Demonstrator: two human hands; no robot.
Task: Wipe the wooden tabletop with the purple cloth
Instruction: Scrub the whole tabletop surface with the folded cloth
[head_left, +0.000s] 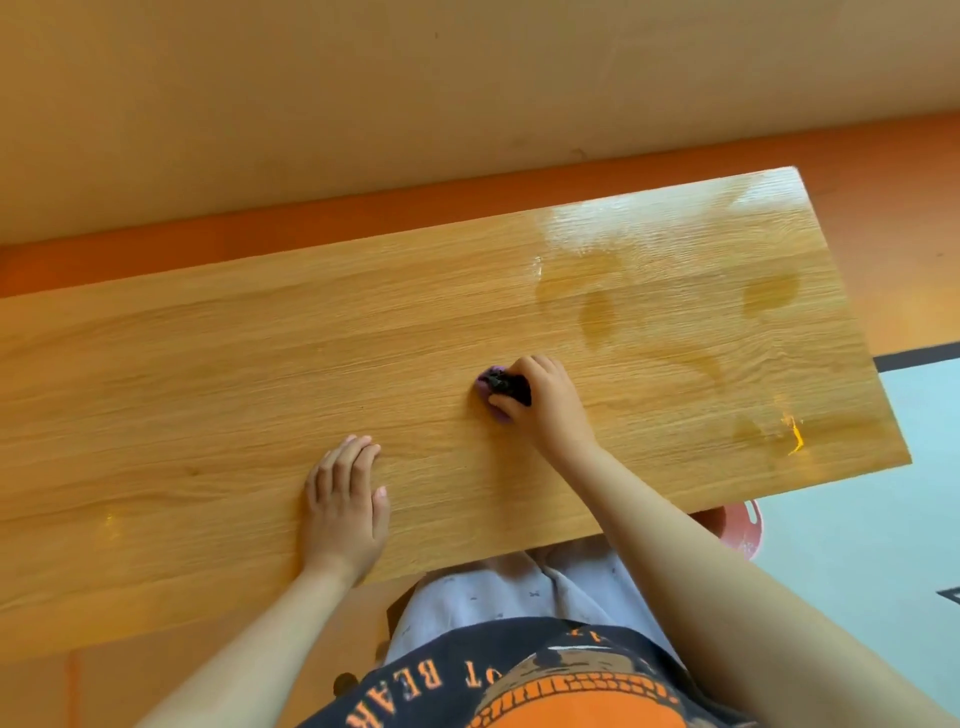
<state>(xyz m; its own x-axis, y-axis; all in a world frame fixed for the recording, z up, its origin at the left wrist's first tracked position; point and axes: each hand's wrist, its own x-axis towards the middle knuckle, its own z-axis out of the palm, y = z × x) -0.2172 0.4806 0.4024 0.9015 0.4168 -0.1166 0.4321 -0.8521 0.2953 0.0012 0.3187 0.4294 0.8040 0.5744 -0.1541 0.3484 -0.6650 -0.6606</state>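
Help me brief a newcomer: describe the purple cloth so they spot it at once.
Start at the long wooden tabletop filling the view. Near its middle, the right hand grips a bunched wad: that is the purple cloth. It is the only purple thing; the left hand lies flat, holding nothing.

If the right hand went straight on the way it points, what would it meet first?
Nothing, apparently: the right hand, gripping the bunched purple cloth, points far-left across the light wooden tabletop, with only bare wood up to its far edge. The wet patches lie to its right.
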